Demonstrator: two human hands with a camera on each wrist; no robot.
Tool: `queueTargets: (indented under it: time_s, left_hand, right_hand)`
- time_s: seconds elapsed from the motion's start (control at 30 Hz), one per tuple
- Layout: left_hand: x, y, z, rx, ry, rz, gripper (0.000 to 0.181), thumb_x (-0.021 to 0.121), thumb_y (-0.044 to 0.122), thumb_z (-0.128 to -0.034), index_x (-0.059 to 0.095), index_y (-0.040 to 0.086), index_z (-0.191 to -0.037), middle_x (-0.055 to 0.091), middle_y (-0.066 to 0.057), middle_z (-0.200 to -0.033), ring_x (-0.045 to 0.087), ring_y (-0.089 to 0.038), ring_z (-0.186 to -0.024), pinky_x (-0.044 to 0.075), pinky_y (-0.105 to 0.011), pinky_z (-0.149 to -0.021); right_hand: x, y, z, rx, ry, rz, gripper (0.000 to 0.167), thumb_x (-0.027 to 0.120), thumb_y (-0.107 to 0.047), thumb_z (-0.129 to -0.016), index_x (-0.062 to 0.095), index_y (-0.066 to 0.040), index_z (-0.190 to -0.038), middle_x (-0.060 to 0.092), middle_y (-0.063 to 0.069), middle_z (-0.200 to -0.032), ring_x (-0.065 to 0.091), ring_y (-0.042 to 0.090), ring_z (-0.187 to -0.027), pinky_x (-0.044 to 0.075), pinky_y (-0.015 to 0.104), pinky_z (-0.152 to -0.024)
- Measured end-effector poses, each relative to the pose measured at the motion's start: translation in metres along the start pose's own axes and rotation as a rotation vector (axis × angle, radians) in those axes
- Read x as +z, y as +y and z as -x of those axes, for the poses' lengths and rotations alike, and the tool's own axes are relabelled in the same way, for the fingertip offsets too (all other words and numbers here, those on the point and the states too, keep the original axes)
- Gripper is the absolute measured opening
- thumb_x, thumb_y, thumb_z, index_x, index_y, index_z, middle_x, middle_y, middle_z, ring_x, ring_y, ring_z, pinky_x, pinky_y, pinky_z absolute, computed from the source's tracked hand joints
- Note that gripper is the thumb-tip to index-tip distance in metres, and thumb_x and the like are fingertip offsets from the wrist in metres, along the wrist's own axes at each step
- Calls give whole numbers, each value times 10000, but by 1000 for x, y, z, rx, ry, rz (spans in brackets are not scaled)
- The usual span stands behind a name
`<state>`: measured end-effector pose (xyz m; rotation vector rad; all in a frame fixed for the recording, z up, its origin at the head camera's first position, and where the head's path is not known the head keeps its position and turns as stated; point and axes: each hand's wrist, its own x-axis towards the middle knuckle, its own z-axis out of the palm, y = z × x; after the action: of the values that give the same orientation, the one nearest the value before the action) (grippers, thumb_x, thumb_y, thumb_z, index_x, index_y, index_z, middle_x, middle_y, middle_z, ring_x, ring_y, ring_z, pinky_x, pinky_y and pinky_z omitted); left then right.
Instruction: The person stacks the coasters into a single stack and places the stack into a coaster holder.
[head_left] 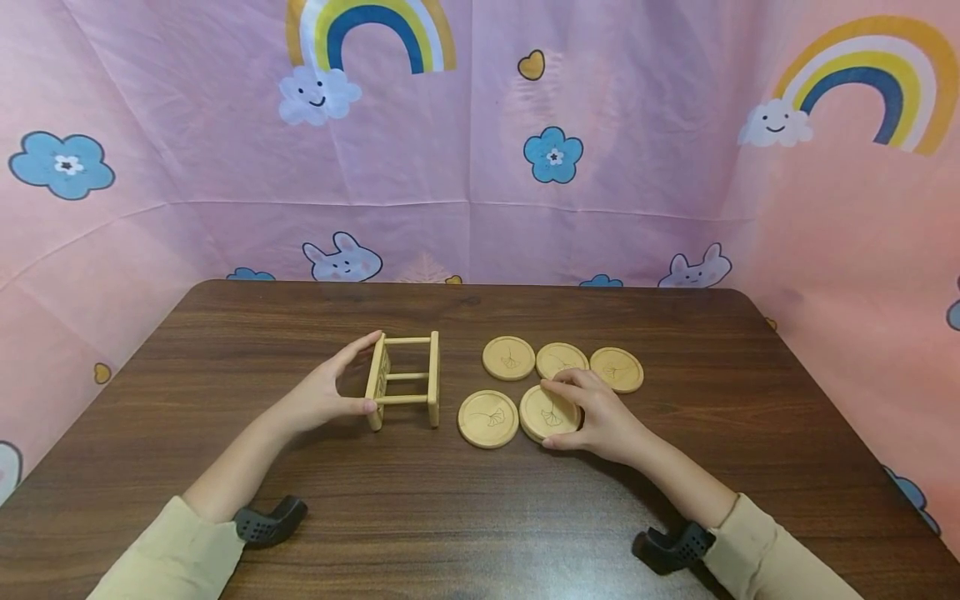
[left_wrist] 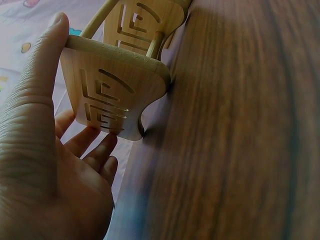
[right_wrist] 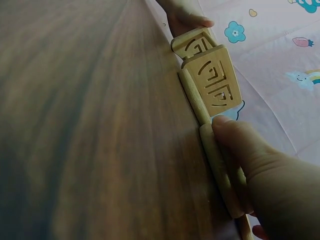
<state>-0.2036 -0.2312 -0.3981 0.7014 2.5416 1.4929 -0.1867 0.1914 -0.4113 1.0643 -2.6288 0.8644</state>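
Observation:
My left hand grips a small wooden coaster rack by its left end panel, thumb at the near edge and fingertips at the far edge. The rack stands on the table, its cut-out panel showing in the left wrist view. With thumb and fingers my right hand pinches the rim of a round wooden coaster engraved with a leaf. Left of it, a similar coaster lies flat. Behind sit a left coaster, a middle coaster partly behind my fingers, and a right coaster.
The dark wooden table has rounded far corners. A pink and purple printed cloth hangs around its back and sides. Black wrist devices sit at both cuffs, the left one and the right one.

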Motion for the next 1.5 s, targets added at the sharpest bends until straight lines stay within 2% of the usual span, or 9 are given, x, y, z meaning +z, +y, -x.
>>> queueTargets:
  time_s: [0.4,0.8,1.2,1.5]
  left_hand:
    - [0,-2,0,40,0,6,933,789,144,-768,254,246,-1526,271,-110,-1538,227,-372,-1389,123,-655,-1053]
    - [-1,-1,1,34,-7,14,928,784,157,-781,243,265,-1527,293,-122,-1522,275,-375,-1365,173,-663,-1035]
    - [-1,-1,1,29,0,-4,927,786,167,-780,245,281,-1524,289,-108,-1526,259,-378,-1372,157,-674,-1031]
    - [0,-1,1,13,-2,-13,932,792,218,-783,234,287,-1526,284,-109,-1528,259,-372,-1374,159,-667,-1037]
  right_hand:
    - [0,-1,1,18,-8,-5,742,866,-377,-674,606,-45,-1285,543,46,-1190,466,243,-1128,373,479,-936]
    - [-3,-2,2,51,-30,-23,798,863,-428,-660,585,-66,-1314,519,52,-1234,451,238,-1163,362,491,-966]
    - [-9,1,2,78,-13,-45,818,851,-465,-658,576,-86,-1329,501,30,-1277,440,232,-1184,371,496,-965]
    - [-17,9,5,102,25,-56,795,874,-358,-665,564,-43,-1325,498,86,-1280,442,275,-1187,393,521,-945]
